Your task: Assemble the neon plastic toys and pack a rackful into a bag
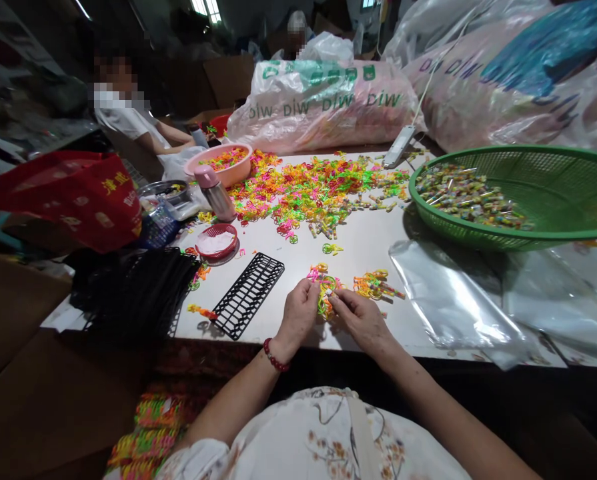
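Note:
Close together over the front of the white table [378, 247], both my hands work on small brightly coloured plastic pieces. My left hand [299, 315], with a red bead bracelet at the wrist, is closed in a pinch on a small plastic toy piece [323, 303], pink, green and yellow. Fingertips of my right hand [361, 321] pinch the same piece from the other side, by a tiny whitish part. A small heap of coloured plastic pieces [375, 285] lies just beyond my right hand. To the left of my hands rests a black plastic grid rack [249, 295], with an orange-yellow piece [201, 311] at its lower corner.
A large spread of coloured pieces [323, 187] covers the table's back. On the right stand a green basket [518, 233] of wrapped items and clear plastic bags [443, 300]. Left are stacked black racks [133, 293], a red dish [217, 241] and a flask [215, 193]. A co-worker [128, 120] sits back left.

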Demonstrator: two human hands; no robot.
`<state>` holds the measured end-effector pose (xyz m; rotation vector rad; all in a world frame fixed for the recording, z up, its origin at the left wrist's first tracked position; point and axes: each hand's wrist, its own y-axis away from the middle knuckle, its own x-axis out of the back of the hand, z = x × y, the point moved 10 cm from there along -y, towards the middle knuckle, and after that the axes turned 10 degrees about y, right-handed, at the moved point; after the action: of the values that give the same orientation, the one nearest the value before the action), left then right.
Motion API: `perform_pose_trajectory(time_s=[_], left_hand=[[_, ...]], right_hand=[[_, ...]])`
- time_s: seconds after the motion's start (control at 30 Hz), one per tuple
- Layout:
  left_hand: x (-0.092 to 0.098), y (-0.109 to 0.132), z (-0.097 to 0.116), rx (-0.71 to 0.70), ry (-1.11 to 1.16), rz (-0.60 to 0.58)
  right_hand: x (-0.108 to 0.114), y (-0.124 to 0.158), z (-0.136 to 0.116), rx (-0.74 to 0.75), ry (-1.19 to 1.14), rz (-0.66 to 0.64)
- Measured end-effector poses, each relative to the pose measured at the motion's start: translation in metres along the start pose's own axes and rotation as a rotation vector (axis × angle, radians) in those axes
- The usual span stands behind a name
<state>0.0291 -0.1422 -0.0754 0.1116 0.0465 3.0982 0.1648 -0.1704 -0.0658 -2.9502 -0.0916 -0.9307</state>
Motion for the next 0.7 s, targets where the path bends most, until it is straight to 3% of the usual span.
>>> perform_pose_trajectory(time_s=[0.27,0.7], left_hand=[[-0.004,0.000,-0.006,0.024,0.028,-0.004],[-0.002,-0.006,-0.012,0.018,-0.062,-0.015]], right_hand=[[0.000,0.000,-0.002,0.069,0.083,0.075],[-0.007,0.006,-0.025,0.257,0.236,-0.018]])
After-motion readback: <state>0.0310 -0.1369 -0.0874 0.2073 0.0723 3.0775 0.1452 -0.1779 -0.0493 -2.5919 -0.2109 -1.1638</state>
